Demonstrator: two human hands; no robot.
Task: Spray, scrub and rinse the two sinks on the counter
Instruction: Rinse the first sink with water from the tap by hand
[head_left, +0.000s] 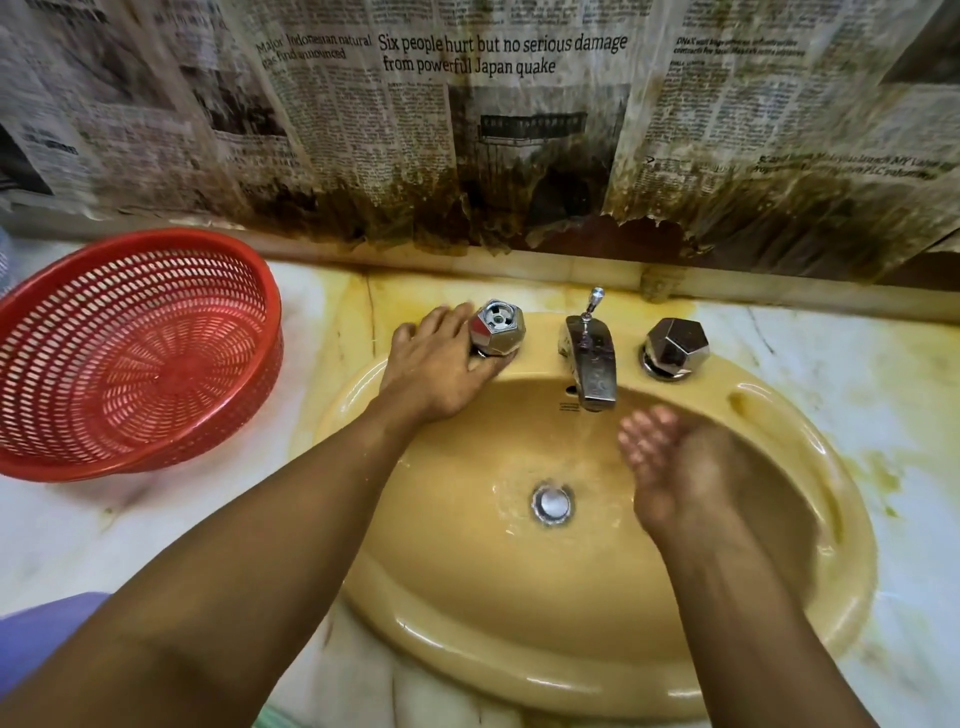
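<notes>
gripping left knob (497, 327), right hand (670, 467) below spout (590, 364)

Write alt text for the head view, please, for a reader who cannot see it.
A person's left hand grips the left tap handle of a yellow sink while the right hand is held open under water running from the chrome spout. A red basket sits on the counter to the left; stained newspaper covers the wall behind.
</notes>
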